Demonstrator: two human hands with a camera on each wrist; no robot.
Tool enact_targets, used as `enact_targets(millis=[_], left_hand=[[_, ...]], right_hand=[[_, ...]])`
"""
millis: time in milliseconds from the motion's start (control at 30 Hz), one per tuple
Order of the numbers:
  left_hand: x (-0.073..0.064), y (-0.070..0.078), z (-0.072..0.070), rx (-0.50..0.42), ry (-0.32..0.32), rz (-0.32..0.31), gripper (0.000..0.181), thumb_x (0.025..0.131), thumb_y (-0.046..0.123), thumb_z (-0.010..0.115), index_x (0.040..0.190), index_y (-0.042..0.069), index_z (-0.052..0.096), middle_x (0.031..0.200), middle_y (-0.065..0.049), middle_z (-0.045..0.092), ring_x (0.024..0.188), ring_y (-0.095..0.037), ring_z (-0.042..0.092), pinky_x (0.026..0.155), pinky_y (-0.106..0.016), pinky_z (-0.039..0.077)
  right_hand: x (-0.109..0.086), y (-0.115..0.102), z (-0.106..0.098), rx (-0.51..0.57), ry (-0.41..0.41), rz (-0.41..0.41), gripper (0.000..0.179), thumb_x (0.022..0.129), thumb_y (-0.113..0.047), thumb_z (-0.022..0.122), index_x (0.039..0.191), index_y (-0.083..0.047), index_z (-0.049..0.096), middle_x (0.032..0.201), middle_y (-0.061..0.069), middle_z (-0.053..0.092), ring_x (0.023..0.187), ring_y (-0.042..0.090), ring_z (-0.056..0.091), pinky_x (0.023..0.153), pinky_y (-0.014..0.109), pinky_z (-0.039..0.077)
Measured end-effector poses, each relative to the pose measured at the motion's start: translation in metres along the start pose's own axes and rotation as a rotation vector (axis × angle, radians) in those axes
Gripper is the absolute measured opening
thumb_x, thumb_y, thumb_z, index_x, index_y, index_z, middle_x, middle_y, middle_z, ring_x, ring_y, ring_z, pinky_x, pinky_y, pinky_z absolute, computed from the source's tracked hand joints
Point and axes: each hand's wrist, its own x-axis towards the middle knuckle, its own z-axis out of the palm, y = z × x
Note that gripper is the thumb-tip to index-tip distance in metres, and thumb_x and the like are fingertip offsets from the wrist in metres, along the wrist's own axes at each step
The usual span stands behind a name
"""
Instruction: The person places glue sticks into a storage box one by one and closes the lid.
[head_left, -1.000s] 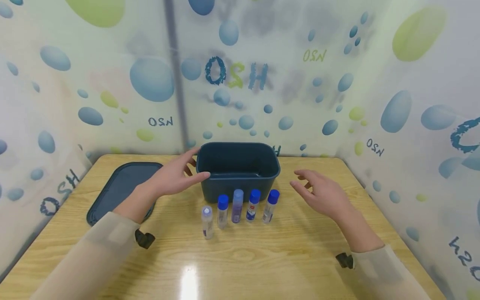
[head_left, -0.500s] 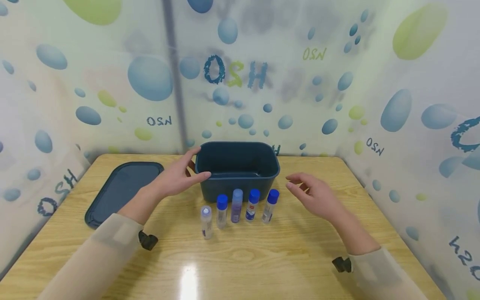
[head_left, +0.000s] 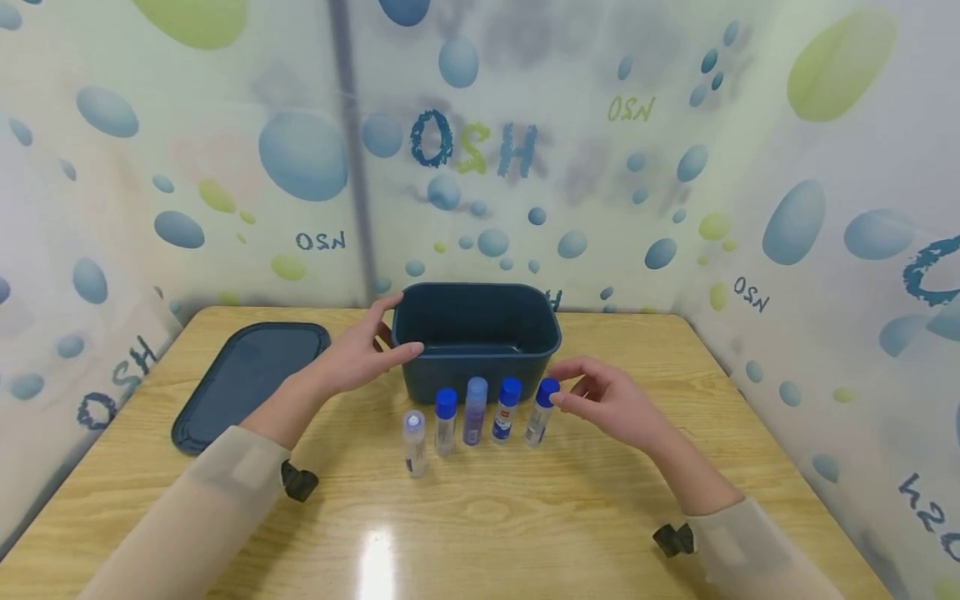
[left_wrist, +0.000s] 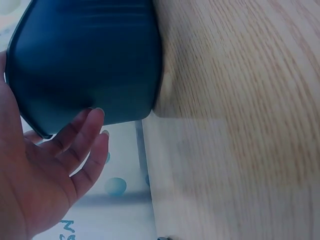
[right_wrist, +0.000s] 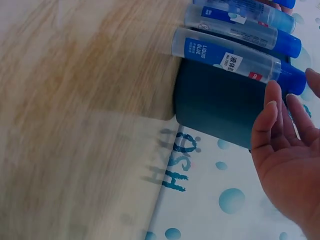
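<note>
My left hand (head_left: 352, 354) rests at the left end of a dark blue plastic bin (head_left: 480, 371). Its thumb lies over the front rim and its index finger reaches the back corner. In the left wrist view its other fingers (left_wrist: 82, 142) are loosely bent beside the bin's wall. My right hand (head_left: 615, 404) is at the rightmost liquid glue bottle (head_left: 537, 421), thumb and fingers loosely spread about its blue cap (right_wrist: 291, 78). Several more upright glue bottles stand in a row before the bin, including a purple one (head_left: 475, 412) and a clear-topped one (head_left: 414, 446) at the left.
A dark blue lid (head_left: 251, 375) lies on the wooden table (head_left: 480, 533), left of the bin and partly behind my left forearm. Patterned curtain walls (head_left: 480, 208) enclose the table at the back and both sides.
My right hand has moved left, from beside the row to the rightmost glue bottle's cap. My left hand stays at the bin's rim, and the bottles stand as before.
</note>
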Motion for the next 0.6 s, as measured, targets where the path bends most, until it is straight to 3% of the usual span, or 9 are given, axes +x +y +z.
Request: enact_targets(millis=[167,600], left_hand=[[0.000,0.000,0.001,-0.010,0.000,0.004,0.103,0.102,0.065,0.069,0.178,0.027,0.009,0.118,-0.014,0.069,0.095,-0.023,0.071,0.078,-0.036,0.059],[-0.001,0.001,0.001,-0.031,-0.001,-0.002,0.103,0.102,0.064,0.069,0.177,0.028,0.009,0.115,-0.013,0.069,0.094,-0.024,0.070,0.078,-0.036,0.059]], right_hand=[[-0.001,0.001,0.006,0.024,-0.028,-0.008,0.033,0.104,-0.022,0.079,0.134,-0.013,0.070,0.122,0.012,0.073,0.091,0.027,0.069,0.071,0.028,0.057],[-0.001,0.002,0.011,0.039,-0.047,-0.001,0.030,0.105,-0.019,0.076,0.133,-0.013,0.068,0.118,0.012,0.074,0.090,0.027,0.069,0.072,0.028,0.057]])
